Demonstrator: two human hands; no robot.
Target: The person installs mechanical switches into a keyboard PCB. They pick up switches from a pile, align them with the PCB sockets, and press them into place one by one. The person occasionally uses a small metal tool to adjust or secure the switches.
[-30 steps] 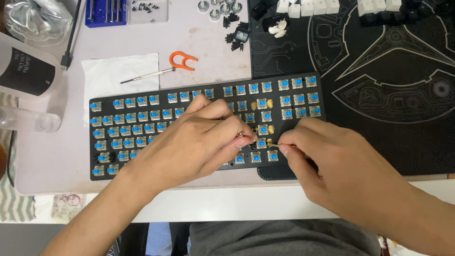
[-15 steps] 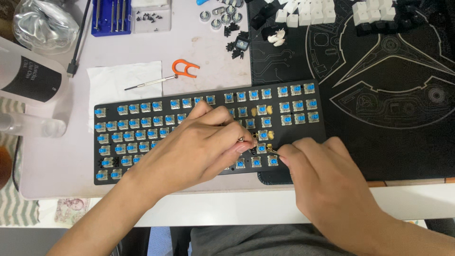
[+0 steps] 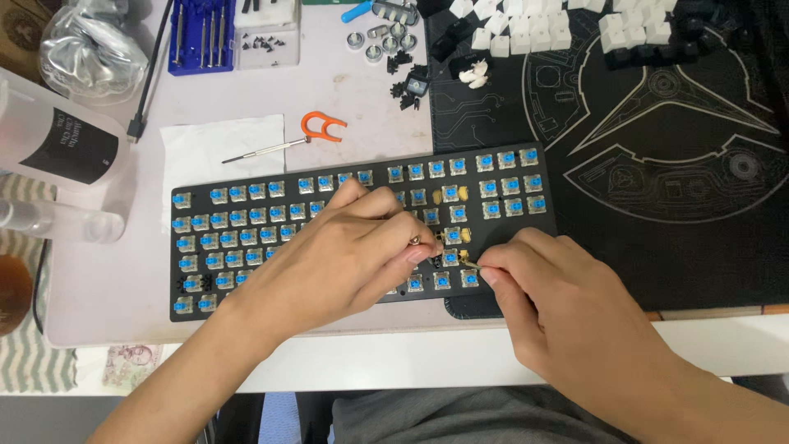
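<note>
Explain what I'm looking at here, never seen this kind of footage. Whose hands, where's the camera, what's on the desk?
There is no machine here: the one view comes from a camera worn on a person's head, looking down at their own two bare hands.

On the desk lies a black keyboard with its keycaps off, so the blue switches show. The left hand rests on it, fingertips pressed near the lower middle rows. The right hand pinches a small brass-coloured part at the keyboard's lower right; what the part is I cannot tell.

Around it: a black desk mat with line art, loose white and black keycaps at the top, an orange-handled puller, a blue screwdriver set, a white tissue and a clear bottle at the left.
</note>
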